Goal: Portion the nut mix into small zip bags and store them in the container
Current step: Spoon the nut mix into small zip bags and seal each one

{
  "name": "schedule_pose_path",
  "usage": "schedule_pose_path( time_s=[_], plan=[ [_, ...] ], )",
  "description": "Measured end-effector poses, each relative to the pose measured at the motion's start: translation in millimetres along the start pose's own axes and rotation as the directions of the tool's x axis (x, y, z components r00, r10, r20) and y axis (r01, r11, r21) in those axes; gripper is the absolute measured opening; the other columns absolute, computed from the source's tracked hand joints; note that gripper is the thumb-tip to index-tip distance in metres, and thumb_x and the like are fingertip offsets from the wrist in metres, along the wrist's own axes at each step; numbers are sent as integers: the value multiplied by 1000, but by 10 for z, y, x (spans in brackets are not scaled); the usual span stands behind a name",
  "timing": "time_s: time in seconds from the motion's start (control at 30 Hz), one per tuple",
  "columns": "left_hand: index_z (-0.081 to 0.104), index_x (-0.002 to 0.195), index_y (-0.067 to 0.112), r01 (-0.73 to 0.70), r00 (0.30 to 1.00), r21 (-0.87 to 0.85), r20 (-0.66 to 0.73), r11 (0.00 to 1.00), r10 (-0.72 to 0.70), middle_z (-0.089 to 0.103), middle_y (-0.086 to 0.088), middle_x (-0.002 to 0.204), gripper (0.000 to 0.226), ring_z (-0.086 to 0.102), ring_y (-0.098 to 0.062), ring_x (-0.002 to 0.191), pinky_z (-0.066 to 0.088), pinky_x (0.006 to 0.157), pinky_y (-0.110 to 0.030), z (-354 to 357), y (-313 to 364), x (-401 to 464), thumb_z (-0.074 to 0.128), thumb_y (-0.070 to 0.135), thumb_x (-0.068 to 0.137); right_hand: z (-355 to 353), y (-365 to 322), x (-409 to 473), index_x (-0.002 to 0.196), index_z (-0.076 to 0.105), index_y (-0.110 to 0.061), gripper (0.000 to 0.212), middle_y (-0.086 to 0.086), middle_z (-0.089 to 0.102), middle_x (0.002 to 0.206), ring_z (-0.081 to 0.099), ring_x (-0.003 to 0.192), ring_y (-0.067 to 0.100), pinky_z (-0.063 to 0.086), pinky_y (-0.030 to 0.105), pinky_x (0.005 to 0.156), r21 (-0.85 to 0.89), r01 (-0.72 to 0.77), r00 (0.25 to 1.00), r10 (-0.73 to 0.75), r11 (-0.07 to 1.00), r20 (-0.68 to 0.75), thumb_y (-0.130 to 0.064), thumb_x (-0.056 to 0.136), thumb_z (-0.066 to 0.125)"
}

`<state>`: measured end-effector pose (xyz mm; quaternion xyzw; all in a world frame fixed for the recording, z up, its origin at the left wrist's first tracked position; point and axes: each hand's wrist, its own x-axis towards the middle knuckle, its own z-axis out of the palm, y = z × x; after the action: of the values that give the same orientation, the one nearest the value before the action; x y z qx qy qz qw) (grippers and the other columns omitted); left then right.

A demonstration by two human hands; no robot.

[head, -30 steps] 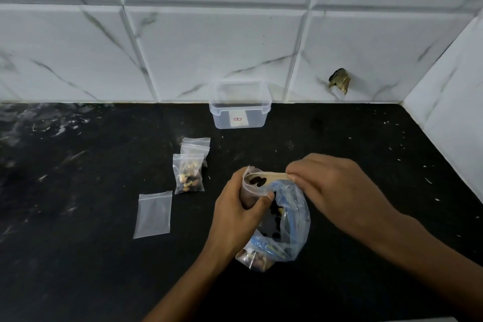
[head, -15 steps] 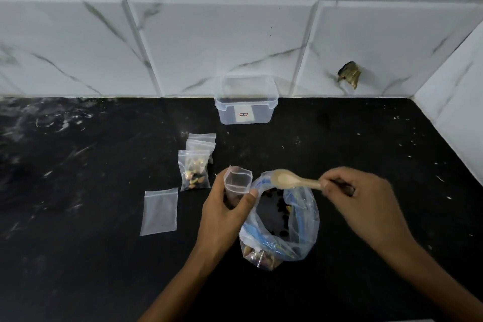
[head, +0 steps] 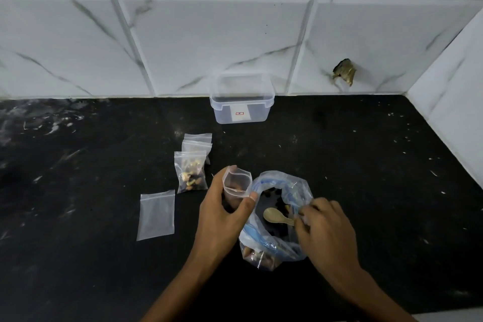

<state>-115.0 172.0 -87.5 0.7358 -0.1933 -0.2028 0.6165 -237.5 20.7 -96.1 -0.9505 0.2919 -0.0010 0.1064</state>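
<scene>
While the small zip bag (head: 236,185) is gripped upright in the left hand (head: 222,214), with its mouth held open between thumb and fingers, the wooden spoon (head: 278,216) is pinched by its handle in the right hand (head: 324,230), its bowl lowered inside the large blue-tinted bag of nut mix (head: 275,219) on the black bench (head: 339,165). A few nuts appear to lie already in the small bag, so the step in hand is judged to be another scoop.

Several slips can be foreseen. The small bag's mouth is narrow beside the spoon's bowl, so nuts could be knocked off against the rim and scattered on the bench when the load is tipped. The large bag is limp and is held open by nothing but its own folds (its rim also seems to be touched by the right hand's fingers); it could be dragged or collapsed as the spoon is lifted out, and mix could be spilled from it. If the left hand's grip is slackened, the mouth could fold shut mid-pour.

Three filled bags (head: 192,172) lie overlapped just left of the work, and an empty bag (head: 156,214) lies flat nearer the left. The clear container (head: 241,110) stands open against the tiled wall, well apart, and nothing can be seen in it yet.
</scene>
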Motion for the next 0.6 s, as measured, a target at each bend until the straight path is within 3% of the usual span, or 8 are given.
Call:
schedule_pose_path(
  time_s=[0.07, 0.17, 0.27, 0.37, 0.43, 0.5, 0.6],
  plan=[
    [48, 117, 51, -24, 1000, 31, -1, 999, 24, 66, 22, 110, 48, 61, 9, 104, 50, 84, -11, 43, 13, 9, 74, 24, 86, -187, -91, 25, 105, 65, -29, 34, -13, 57, 102, 50, 94, 2, 47, 22, 80, 270, 8, 999, 4, 963, -43, -49, 84, 46],
    [47, 122, 54, -75, 997, 75, 5, 994, 74, 65, 16, 117, 54, 61, -2, 111, 53, 94, -29, 110, 39, 26, 77, 32, 83, -499, -350, 67, 108, 57, -40, 29, -22, 60, 99, 57, 97, -7, 48, 14, 81, 658, 6, 998, -45, 753, 42, -49, 80, 58],
    [42, 126, 58, -128, 991, 101, 51, 987, 123, 61, 16, 118, 62, 60, -7, 113, 55, 92, -39, 162, 109, 44, 75, 33, 79, -588, -529, 137, 111, 57, -40, 32, -24, 61, 98, 57, 95, -10, 45, 9, 79, 645, 40, 996, -83, 763, 36, -41, 80, 67],
    [41, 125, 59, -144, 984, 30, 109, 989, 140, 61, 12, 122, 67, 62, -11, 114, 56, 93, -35, 155, 163, 39, 77, 22, 83, -610, -546, 186, 107, 61, -36, 21, -23, 62, 90, 57, 88, -13, 46, 5, 70, 632, 63, 998, -57, 773, -31, -31, 87, 65],
    [44, 130, 48, -106, 978, -78, 174, 991, 118, 63, 10, 121, 64, 64, -11, 113, 55, 94, -33, 110, 192, 17, 74, 13, 86, -655, -490, 211, 103, 63, -33, 16, -21, 64, 89, 58, 89, -12, 46, 4, 71, 651, 102, 995, -84, 752, -59, -24, 90, 63],
    [52, 130, 33, -53, 972, -210, 212, 976, 98, 67, 5, 117, 46, 66, -15, 110, 57, 91, -35, 49, 252, 10, 67, 12, 91, -701, -409, 243, 97, 67, -29, 14, -17, 67, 90, 61, 90, -8, 48, 8, 76, 673, 158, 987, -140, 722, -82, -18, 90, 62],
    [63, 116, 9, 10, 973, -389, 218, 921, 82, 69, -18, 108, 28, 70, -27, 97, 60, 82, -35, -26, 339, 45, 57, 19, 91, -755, -289, 285, 94, 73, -23, 15, -13, 71, 89, 65, 89, -1, 50, 14, 78, 716, 180, 975, -217, 675, -41, -13, 89, 63]
  ],
)
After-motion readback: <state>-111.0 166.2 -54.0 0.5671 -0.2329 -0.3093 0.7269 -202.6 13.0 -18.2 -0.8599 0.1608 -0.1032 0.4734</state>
